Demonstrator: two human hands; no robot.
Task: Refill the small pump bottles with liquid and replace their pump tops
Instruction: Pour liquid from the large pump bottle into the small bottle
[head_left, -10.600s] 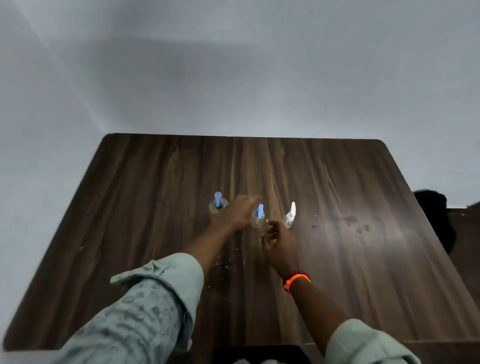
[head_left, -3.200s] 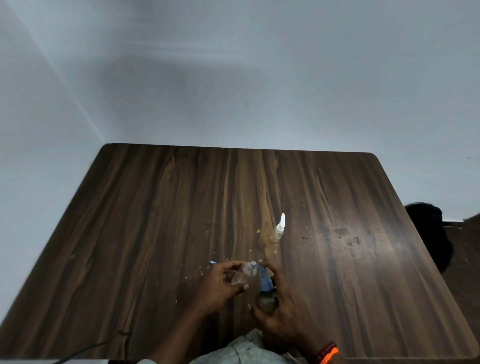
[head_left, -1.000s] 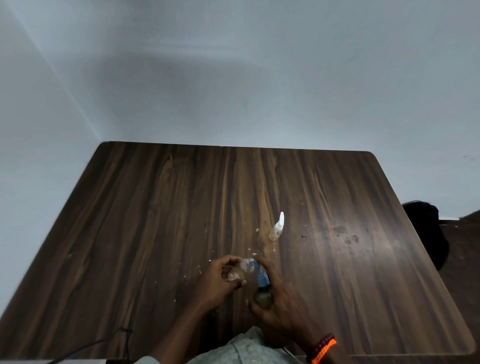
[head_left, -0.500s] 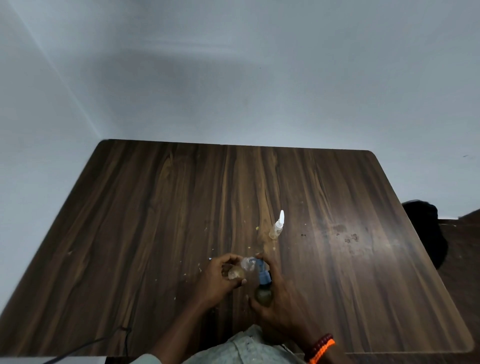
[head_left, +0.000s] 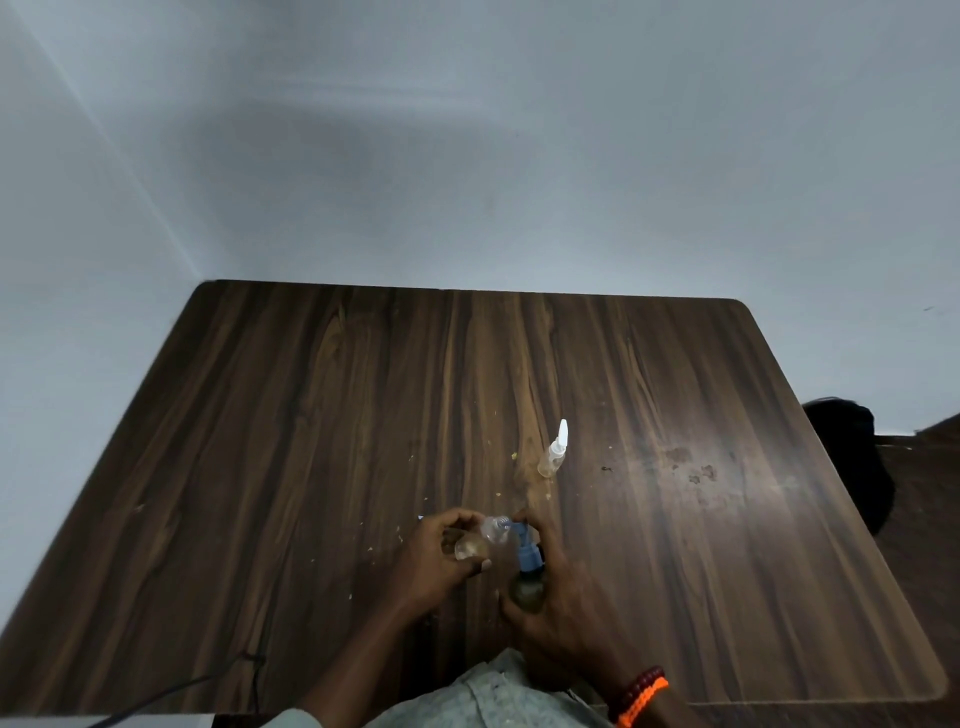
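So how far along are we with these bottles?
Possibly done: the white-topped bottle stands capped on the table, apart from the hands. In hand: the left hand tilts an open clear bottle toward the blue-pump bottle held by the right hand. Left: that open bottle needs its top back; fill levels are unclear.

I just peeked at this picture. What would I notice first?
Two hands near the front edge of the dark wooden table: the left hand tips a small clear bottle toward a blue-topped bottle in the right hand. Farther back, a white-topped bottle stands alone.
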